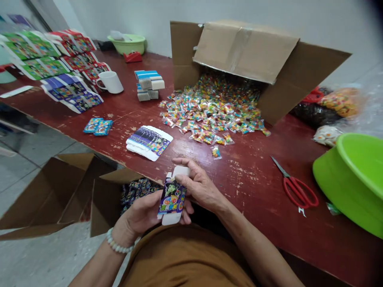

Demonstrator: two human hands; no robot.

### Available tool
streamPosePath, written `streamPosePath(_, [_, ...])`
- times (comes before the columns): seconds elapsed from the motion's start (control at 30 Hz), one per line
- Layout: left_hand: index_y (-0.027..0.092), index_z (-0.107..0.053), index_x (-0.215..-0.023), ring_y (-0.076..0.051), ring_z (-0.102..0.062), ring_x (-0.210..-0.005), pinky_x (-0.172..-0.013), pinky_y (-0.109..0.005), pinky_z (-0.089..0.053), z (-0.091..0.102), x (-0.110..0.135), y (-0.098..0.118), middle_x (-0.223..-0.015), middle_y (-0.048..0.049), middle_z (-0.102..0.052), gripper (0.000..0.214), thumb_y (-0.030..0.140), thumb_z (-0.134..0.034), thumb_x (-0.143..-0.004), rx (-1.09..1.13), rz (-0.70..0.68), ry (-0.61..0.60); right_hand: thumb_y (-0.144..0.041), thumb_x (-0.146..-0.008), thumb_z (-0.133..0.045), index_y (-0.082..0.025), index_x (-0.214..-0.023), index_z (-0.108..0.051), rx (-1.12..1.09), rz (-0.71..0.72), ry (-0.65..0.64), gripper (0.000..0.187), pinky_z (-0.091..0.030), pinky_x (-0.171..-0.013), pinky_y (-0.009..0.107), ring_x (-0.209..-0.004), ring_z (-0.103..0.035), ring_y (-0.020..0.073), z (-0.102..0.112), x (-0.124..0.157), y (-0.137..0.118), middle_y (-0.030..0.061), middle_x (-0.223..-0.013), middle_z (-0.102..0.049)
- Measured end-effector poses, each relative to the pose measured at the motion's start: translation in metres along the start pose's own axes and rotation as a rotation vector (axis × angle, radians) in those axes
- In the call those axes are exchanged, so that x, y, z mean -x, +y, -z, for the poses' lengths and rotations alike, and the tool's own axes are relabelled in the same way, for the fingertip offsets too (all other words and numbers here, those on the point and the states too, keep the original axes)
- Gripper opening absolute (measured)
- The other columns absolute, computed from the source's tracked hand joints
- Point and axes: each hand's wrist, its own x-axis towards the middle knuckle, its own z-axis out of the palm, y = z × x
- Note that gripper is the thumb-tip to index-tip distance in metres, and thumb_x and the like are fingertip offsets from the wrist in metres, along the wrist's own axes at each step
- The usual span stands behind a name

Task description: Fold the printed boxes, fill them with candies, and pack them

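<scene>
Purple carton (171,196) between fingers (190,164), yellow-green lettering (169,207), illegibly blurred

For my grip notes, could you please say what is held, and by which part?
A purple box: left hand around its body, right hand at its upper end.

Behind the carton (172,196), candies (206,113) lie on the table (254,187), left of the scissors (288,177).

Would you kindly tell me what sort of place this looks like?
Probably a small packing workshop: colourful plastic-wrapped sweets spill from a brown cardboard carton, and the left hand and right hand hold a small purple printed card box.
</scene>
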Motion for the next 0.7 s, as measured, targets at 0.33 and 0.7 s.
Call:
streamPosePath(0.33, [0.016,-0.068,-0.091,-0.017,-0.07,-0.053,-0.051,-0.023,-0.055,-0.01,-0.007,-0.009,-0.072,-0.0044,-0.072,0.041,0.041,-0.089,-0.067,-0.074,-0.052,0.317,-0.034,-0.084,-0.072,-0.028,-0.132,-0.049,0.153,0.141,0.21,0.053,-0.052,-0.082,0.032,-0.095,-0.057,0.0174,-0.003,0.01,0.007,0.0057,-0.114,-0.057])
streamPosePath(0.7, [0.014,-0.067,-0.093,-0.015,-0.069,-0.07,-0.067,-0.025,-0.057,-0.019,-0.023,-0.009,-0.081,-0.0042,-0.074,0.034,0.037,-0.084,-0.074,-0.358,-0.205,0.688,-0.05,-0.087,-0.065,-0.017,-0.093,-0.071,0.051,-0.045,0.216,0.034,-0.048,-0.052,0.025,-0.054,-0.054,0.0116,-0.009,0.01,0.017,-0.0001,-0.068,-0.062])
